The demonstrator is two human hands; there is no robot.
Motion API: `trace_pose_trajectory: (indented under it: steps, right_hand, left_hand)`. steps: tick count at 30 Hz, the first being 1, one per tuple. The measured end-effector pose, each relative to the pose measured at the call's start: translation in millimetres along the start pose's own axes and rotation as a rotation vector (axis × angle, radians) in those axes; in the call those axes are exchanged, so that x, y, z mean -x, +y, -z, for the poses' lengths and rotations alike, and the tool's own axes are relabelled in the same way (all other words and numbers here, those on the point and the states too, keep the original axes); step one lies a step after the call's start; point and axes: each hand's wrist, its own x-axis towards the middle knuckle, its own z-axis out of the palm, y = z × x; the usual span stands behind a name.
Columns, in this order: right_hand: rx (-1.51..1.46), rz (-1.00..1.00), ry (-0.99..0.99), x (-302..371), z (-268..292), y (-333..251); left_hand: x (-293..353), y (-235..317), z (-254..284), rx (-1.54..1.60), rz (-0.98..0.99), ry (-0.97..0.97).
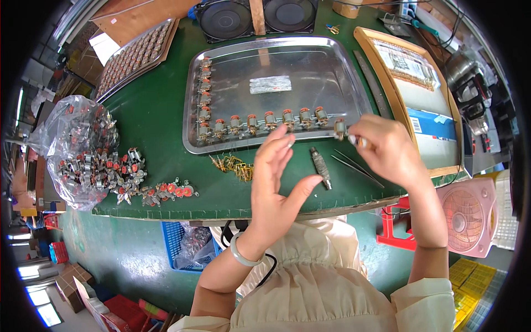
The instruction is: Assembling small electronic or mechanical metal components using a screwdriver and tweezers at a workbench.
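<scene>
My right hand (387, 146) is closed near the tray's front right corner. It pinches a small metal coil part (340, 127) with an orange top. The part is at the right end of a row of similar parts (270, 119) standing along the near side of the shiny metal tray (232, 148). More of them line the tray's left side. My left hand (276, 177) is raised before the tray, fingers stretched and thumb apart, holding nothing. Between my hands lie a knurled metal hand tool (320, 169) and tweezers (359, 168) on the green table.
A clear bag (72, 144) spills orange-and-metal parts (166, 191) at the table's left. Small brass-coloured pieces (238, 167) lie before the tray. A filled tray (135, 58) is far left, two black round-fronted units (227, 21) at the back, a wooden frame (387, 83) right.
</scene>
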Motion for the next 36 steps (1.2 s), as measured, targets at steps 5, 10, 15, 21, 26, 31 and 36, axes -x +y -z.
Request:
trace_pose_trajectory:
  steps: [5, 10, 15, 21, 26, 31, 36]
  right_hand:
    - [-0.405, -0.121, -0.090, -6, 3, 6]
    - [-0.550, -0.148, -0.186, -6, 2, -6]
    - [-0.532, 0.016, -0.091, -5, -2, -7]
    - [-0.368, 0.008, -0.022, -4, 7, 6]
    - [-0.559, 0.035, -0.099, -3, 7, -7]
    - [-0.591, 0.130, -0.049, -1, 4, -16]
    - [-0.602, 0.161, 0.044, 1, -1, -22]
  left_hand:
    - [0, -3, 5, 0.093, 0.094, -0.057]
    - [-4, 1, -4, 0.197, 0.184, -0.092]
    - [-6, 3, -6, 0.246, 0.147, -0.071]
    - [-6, 3, 5, 0.195, 0.129, 0.015]
    - [-10, 8, -6, 0.222, 0.138, -0.050]
    - [-11, 6, -7, 0.281, -0.004, -0.158]
    - [-12, 4, -9, 0.228, -0.172, -0.121]
